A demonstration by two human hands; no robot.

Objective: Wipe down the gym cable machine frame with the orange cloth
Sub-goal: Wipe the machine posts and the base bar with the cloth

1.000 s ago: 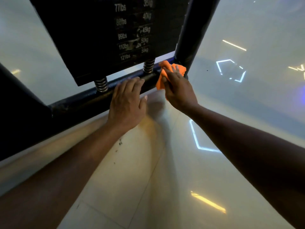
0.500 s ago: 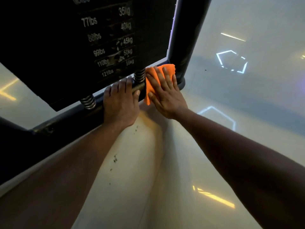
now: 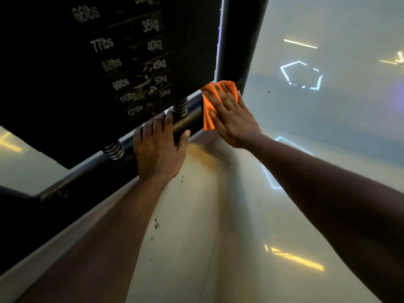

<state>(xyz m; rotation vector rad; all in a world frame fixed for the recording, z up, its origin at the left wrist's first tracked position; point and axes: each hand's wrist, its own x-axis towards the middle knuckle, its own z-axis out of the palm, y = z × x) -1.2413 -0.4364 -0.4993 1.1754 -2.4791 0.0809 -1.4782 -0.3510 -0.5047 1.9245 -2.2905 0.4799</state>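
Orange cloth (image 3: 207, 110): pressed against the lower crossbar (image 3: 188, 121) of the cable machine frame, at the joint where that bar meets the upright post (image 3: 238, 40); one edge hangs down past the bar.
Right hand (image 3: 229, 114): flat on the cloth, fingers straight and slightly fanned, pressing rather than pinching.
Change: a moment ago the cloth was bunched under curled fingers at the foot of the post; now it lies spread over the crossbar under an open palm, so the wiping has gone from the corner onto the bar itself.
Left hand (image 3: 158, 147): laid over the crossbar, on the side of the cloth away from the post, fingers draped on top, thumb beside the cloth's hanging edge; it has stayed put as a brace.
Weight stack (image 3: 131, 68): above the crossbar, resting on two springs (image 3: 180, 106).
Floor (image 3: 196, 215): pale tile below the crossbar, some dark specks.
Outlook: probably only the post end of the bar is done; the stretch under the left hand looks unwiped.
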